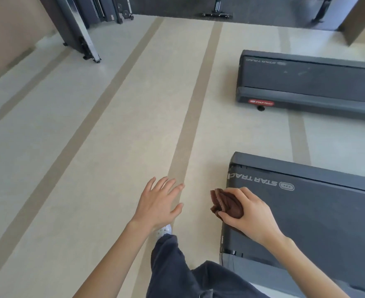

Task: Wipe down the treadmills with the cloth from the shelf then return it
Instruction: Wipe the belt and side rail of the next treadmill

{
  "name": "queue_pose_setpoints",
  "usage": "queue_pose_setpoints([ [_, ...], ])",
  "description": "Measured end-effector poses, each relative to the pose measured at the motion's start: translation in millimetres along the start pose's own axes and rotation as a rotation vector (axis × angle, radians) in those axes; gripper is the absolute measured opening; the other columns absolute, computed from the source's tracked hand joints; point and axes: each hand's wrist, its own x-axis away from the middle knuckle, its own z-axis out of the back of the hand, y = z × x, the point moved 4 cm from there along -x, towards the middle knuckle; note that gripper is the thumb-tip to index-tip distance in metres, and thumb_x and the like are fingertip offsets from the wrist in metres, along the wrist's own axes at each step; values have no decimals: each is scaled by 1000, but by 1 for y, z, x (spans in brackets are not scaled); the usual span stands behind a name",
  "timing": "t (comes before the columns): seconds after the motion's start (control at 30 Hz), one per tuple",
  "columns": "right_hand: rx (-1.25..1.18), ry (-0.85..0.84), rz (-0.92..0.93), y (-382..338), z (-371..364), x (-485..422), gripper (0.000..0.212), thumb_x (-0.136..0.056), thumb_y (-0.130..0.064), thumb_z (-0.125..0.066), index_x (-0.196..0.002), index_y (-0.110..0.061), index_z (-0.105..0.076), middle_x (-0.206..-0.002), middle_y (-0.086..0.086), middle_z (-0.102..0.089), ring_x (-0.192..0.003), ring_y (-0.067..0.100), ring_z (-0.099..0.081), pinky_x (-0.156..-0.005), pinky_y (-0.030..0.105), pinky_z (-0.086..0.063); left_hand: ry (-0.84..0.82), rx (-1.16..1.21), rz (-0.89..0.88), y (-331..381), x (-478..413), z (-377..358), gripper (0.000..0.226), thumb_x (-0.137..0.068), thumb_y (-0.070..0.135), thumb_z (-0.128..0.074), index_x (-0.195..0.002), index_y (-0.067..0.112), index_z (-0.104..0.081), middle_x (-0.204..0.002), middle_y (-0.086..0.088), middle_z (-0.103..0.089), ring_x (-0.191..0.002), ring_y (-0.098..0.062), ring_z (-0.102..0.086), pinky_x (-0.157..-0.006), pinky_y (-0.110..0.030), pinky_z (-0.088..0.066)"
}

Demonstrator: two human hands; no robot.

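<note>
The brown cloth is bunched in the curled fingers of the right grip at the near treadmill's end corner, while the left grip is spread and empty over the floor, so fetching looks done, with wiping, the far treadmill and the shelf return probably still left.

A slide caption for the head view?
Right hand grips a brown cloth by the near treadmill; left hand open.

near treadmill: STAR TRAC (upside down) | far treadmill: STAR TRAC, faint | red badge: STAR TRAC
</note>
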Motion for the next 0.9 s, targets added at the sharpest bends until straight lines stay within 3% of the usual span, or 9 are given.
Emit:
queue_pose_setpoints([
  [0.27,-8,164,-177,-23,9,-67,53,-74,-55,-69,-121,-35,-54,-105,-16,-55,-94,12,-57,-76,29,-50,-22,-52,-219,-64,-83,29,55,-93,51,-31,-145,33,-31,-150,4,-34,-140,-16,-24,-116,-39,-10],
  [0.43,-32,284,-297,-35,13,-101,54,-73,-54,-68,-120,-35,-53,-104,-15,-55,-93,13,-57,-75,31,-50,61,-36,-364,-90,-131,56,51,-87,45,-43,-133,26,-52,-134,-2,-55,-128,-22,-46,-109,-44,-30],
  [0.57,-55,359,-375,-38,3,-113,55,-72,-52,-70,-122,-35,-52,-106,-14,-56,-94,13,-57,-74,29,-49,59,-23,-460,-101,-159,56,49,-86,43,-47,-131,25,-54,-133,-3,-56,-125,-22,-49,-108,-43,-32],
  [0.7,-54,349,-463,-36,-8,-119,56,-74,-56,-66,-124,-38,-48,-107,-16,-53,-93,12,-55,-74,25,-45,-19,-11,-520,-107,-184,47,51,-90,45,-43,-138,27,-46,-141,-2,-47,-132,-22,-40,-112,-43,-25],
  [0.9,-87,311,-576,-11,-19,-138,58,-73,-65,-58,-125,-42,-44,-107,-18,-52,-92,8,-51,-74,21,-39,-71,-20,-622,-98,-235,35,55,-89,49,-33,-137,26,-48,-139,-4,-50,-131,-23,-42,-111,-43,-25],
])
